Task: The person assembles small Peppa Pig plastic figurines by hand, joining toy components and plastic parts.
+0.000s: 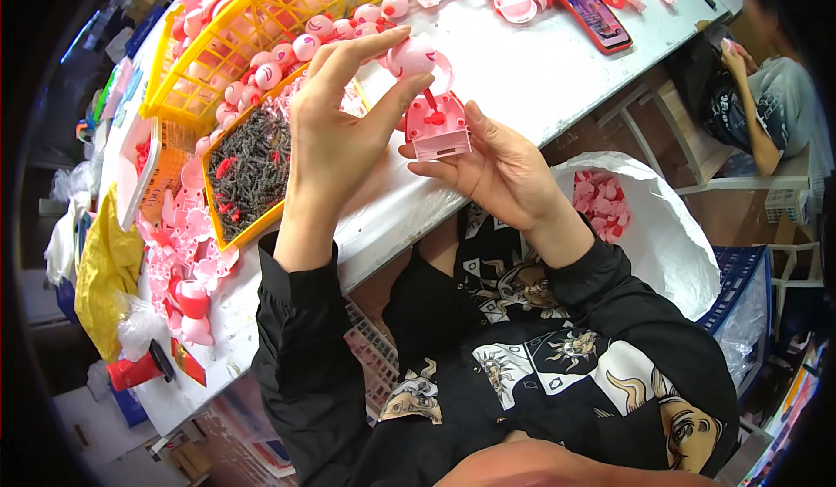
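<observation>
In the head view, I pinch the pink ball (411, 58) between the thumb and a fingertip of my left hand (340, 104). My right hand (505, 173) grips the pink case (438, 128) by its side, thumb at the right edge and fingers below. Both things are in front of me, above the near edge of the white table (383, 213). The ball sits beyond the case and slightly to its left; my left hand is nearer the ball, my right nearer the case. Between them runs the red stem (430, 100), its long axis pointing from the case up toward the ball, leaning left. I cannot tell whether its tip sits inside the ball.
</observation>
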`<action>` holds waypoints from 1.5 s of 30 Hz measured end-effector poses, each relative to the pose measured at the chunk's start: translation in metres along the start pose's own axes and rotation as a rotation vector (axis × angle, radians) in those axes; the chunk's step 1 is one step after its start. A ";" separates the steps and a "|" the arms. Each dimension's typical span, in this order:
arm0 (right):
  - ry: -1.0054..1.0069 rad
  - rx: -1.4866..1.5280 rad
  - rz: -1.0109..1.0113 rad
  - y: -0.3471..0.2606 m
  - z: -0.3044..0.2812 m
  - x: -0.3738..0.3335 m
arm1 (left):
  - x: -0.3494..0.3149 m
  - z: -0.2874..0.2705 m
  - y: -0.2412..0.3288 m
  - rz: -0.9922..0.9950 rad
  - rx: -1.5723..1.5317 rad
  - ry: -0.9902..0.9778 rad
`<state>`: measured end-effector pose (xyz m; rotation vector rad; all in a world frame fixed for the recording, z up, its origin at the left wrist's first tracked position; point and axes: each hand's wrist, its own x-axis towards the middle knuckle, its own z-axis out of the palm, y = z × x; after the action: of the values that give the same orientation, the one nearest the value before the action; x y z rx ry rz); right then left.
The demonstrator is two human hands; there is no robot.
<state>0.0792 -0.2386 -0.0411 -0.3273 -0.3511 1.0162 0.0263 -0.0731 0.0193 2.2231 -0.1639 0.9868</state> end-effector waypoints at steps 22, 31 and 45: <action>0.025 -0.003 0.032 -0.007 0.003 -0.002 | 0.000 -0.007 0.006 0.051 0.146 -0.095; -0.005 0.001 0.059 -0.013 -0.003 -0.004 | 0.003 -0.007 0.005 0.189 0.305 -0.120; 0.041 -0.100 0.028 -0.010 0.002 -0.007 | -0.002 0.002 0.013 0.061 0.213 -0.026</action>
<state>0.0829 -0.2495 -0.0360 -0.4439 -0.3615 1.0197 0.0215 -0.0840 0.0242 2.4377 -0.1448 1.0505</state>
